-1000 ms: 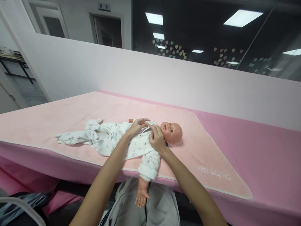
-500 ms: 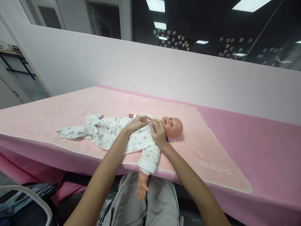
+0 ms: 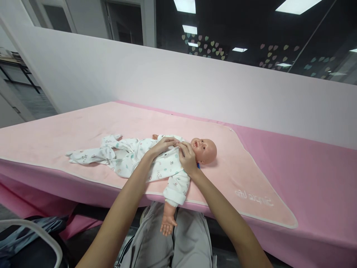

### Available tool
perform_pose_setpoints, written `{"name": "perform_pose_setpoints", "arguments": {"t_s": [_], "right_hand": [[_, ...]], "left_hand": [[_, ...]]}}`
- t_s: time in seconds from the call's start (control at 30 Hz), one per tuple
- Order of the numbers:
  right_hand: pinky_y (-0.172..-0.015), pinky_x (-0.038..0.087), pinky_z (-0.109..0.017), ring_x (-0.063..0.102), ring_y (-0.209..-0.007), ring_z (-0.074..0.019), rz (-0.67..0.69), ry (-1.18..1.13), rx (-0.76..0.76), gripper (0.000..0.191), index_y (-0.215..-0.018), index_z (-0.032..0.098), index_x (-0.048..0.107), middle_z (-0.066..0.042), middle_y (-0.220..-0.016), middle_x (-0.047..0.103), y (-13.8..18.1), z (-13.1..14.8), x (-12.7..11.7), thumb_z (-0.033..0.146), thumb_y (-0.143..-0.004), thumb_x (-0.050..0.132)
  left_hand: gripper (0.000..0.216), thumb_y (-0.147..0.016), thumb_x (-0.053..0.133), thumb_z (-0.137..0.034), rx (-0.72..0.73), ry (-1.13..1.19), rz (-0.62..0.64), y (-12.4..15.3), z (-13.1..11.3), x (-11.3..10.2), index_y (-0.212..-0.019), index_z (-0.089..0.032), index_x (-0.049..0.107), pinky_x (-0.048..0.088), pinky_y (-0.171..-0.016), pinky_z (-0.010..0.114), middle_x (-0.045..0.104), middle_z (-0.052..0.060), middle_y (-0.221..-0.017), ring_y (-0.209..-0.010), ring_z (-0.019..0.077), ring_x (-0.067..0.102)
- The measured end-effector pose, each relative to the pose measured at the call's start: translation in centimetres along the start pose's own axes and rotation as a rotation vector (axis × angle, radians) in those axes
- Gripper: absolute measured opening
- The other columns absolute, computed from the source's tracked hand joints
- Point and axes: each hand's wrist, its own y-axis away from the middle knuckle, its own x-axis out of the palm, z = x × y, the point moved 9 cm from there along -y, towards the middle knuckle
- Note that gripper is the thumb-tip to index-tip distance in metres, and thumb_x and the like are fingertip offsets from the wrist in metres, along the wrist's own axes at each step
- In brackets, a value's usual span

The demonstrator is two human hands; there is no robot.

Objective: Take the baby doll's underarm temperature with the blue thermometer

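Observation:
A baby doll (image 3: 205,150) lies on its back, its head to the right. It wears a white printed baby romper (image 3: 164,165) whose legs trail to the left. My left hand (image 3: 165,145) is closed at the romper's upper chest, fingers bent over the fabric. Touching it from the right, my right hand (image 3: 187,157) pinches the cloth at the neckline, just under the doll's chin. Both sets of fingertips meet there, and a snap or edge between them is hidden. One doll arm in its sleeve (image 3: 178,186) hangs over the front edge.
A pale peach mat (image 3: 251,197) covers the pink table (image 3: 320,178). Behind stands a white wall (image 3: 195,85) with dark glass above. My lap in grey trousers (image 3: 192,238) is below the edge. A curved pale tube (image 3: 41,232) rises at lower left.
My fingers shift very slightly at the romper's neckline. The doll and romper stay in place; the view tilts a little.

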Motion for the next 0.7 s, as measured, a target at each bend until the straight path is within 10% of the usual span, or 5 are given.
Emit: {"name": "perform_pose_setpoints", "arguments": {"t_s": [0.7], "right_hand": [[-0.084, 0.051, -0.032, 0.056, -0.094, -0.0167, 0.002, 0.048, 0.053, 0.027, -0.101, 0.02, 0.057, -0.008, -0.097, 0.056, 0.1, -0.4, 0.1, 0.01, -0.086, 0.037]], "left_hand": [[0.03, -0.063, 0.067, -0.025, -0.008, -0.201, -0.035, 0.7, -0.3, 0.0, -0.089, -0.01, 0.072, 0.048, -0.07, 0.029, 0.071, 0.009, -0.086, -0.08, 0.0218, 0.063]]}}
